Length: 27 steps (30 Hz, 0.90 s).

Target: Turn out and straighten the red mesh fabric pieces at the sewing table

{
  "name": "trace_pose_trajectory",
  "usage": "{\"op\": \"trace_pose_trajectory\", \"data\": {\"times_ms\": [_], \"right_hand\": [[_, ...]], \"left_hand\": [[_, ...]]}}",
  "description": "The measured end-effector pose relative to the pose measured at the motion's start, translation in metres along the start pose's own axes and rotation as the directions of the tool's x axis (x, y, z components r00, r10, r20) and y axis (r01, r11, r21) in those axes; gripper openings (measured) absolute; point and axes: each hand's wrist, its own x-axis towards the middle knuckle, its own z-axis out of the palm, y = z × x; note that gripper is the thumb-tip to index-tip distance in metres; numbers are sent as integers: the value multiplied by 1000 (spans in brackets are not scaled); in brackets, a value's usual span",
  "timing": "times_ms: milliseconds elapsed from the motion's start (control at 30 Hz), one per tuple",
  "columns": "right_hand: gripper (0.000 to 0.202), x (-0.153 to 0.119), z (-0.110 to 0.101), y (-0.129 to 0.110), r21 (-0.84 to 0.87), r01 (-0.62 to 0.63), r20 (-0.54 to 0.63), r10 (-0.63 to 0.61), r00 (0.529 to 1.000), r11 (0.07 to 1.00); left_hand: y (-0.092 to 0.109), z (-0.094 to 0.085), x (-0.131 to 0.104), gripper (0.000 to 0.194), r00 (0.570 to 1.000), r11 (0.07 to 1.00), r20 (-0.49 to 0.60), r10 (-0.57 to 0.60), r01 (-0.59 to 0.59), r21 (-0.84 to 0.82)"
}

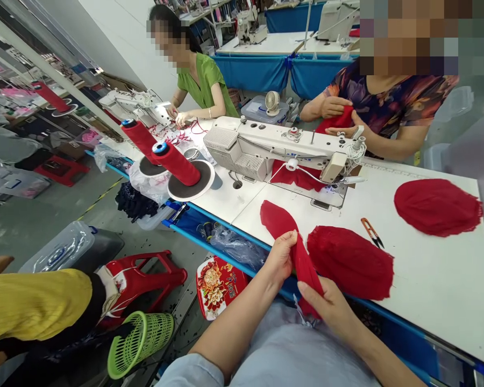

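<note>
At the near edge of the white table (427,279), the left hand (281,257) pinches the middle of a long red fabric piece (280,220), fingers curled shut around it, while the right hand (331,306) grips its lower end just off the table edge, thumb pressed on top. The strip's long axis runs diagonally, its rounded far end pointing up-left toward the sewing machine (274,148) and its near end toward the person's lap. A red stack (350,262) lies just beside it, thread snips (371,232) beyond.

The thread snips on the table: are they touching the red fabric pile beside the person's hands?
Apart. The head view shows bare white table between the thread snips and the red fabric pile.
</note>
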Motion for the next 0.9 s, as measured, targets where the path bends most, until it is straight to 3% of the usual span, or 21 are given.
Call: {"op": "trace_pose_trajectory", "data": {"times_ms": [100, 167, 200, 267, 333, 500, 567, 733, 900], "right_hand": [[38, 7, -12, -9, 316, -158, -98, 198, 975, 935], [34, 11, -21, -17, 442, -210, -45, 255, 966, 872], [32, 13, -26, -19, 473, -247, 13, 274, 962, 845], [31, 17, -35, -20, 512, -331, 126, 312, 942, 793], [33, 19, -43, -13, 597, -366, 167, 336, 927, 714], [67, 19, -50, 14, 830, -188, 55, 259, 964, 525], [69, 16, -48, 17, 822, -173, 45, 241, 969, 543], [37, 16, -40, 8, 705, -240, -27, 363, 931, 667], [33, 19, -43, 6, 700, -234, -15, 341, 940, 675]], "left_hand": [[3, -15, -7, 38, 964, 978, 167, -206, 197, 71], [2, -24, -15, 50, 896, 934, 280, -345, 300, 192], [1, -27, -20, 53, 881, 927, 307, -360, 301, 225], [0, -28, -27, 49, 902, 944, 302, -310, 255, 208], [0, -25, -30, 38, 937, 967, 249, -246, 220, 128], [9, -14, -26, 27, 975, 980, 164, -150, 168, -105], [11, -14, -24, 29, 983, 978, 118, -143, 158, -133], [7, -16, -19, 19, 991, 996, 111, -75, 79, -31], [6, -16, -21, 24, 952, 958, 142, -270, 280, -55]]}}
